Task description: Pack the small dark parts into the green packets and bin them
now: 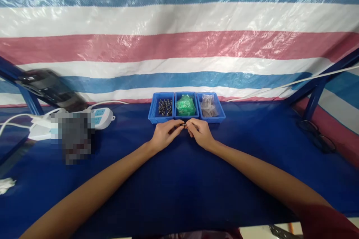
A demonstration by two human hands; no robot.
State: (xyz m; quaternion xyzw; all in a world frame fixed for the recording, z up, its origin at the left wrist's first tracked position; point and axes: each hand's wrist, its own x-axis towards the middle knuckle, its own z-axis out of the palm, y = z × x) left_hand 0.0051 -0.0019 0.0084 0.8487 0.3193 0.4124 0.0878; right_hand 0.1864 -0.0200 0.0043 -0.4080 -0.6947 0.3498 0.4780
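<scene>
My left hand (165, 133) and my right hand (201, 132) meet fingertip to fingertip just in front of the blue bins. Between their pinched fingers is a small dark piece with a metallic glint (183, 124); its kind is too small to make out, and the fingers cover most of it. Directly behind the hands, the left bin (151, 114) holds several small dark metal-tipped parts (165, 107). Green plastic bags (185, 105) fill the middle bin (196, 114). Clear bags with greyish contents (209, 106) lie in the right bin (221, 115).
At the left are a white power strip (105, 118) with cables, a blurred-out dark object (75, 138) and a black bottle-like object (53, 87). Eyeglasses (318, 136) lie at the right. Blue frame posts (312, 99) flank the blue table (174, 190); a striped sheet (179, 46) hangs behind.
</scene>
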